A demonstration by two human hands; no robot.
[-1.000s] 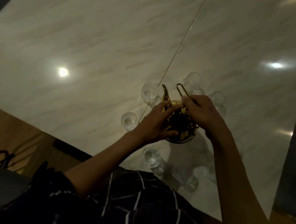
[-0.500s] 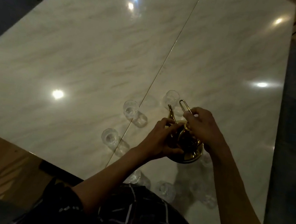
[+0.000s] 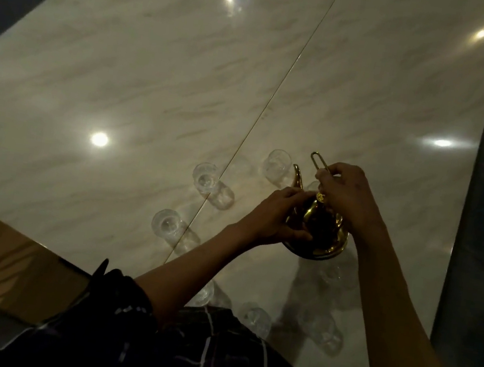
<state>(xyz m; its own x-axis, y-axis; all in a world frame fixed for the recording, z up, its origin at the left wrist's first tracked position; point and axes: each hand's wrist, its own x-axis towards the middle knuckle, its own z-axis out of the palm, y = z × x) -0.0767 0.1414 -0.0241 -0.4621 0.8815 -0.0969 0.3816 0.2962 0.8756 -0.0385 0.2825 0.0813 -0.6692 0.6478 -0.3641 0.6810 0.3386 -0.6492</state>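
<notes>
Inspection finds one gold teapot [image 3: 319, 226] standing upright on the marble table [image 3: 156, 76], near the person's edge and right of the centre seam. The left hand [image 3: 270, 216] wraps curled fingers round the pot's belly, and the right hand [image 3: 345, 195] pinches the wire handle [image 3: 317, 161] close to the lid. The spout [image 3: 297, 176] points away from the person. Judged progress: the pot is being steadied or adjusted, and pouring has not begun. Whether any glass holds liquid cannot be told. Count: one teapot and at least six small clear glasses [image 3: 205, 176] ringed around it. Three are plainly visible on the far and left side, three are dimmer near the person, and others may sit in shadow.
</notes>
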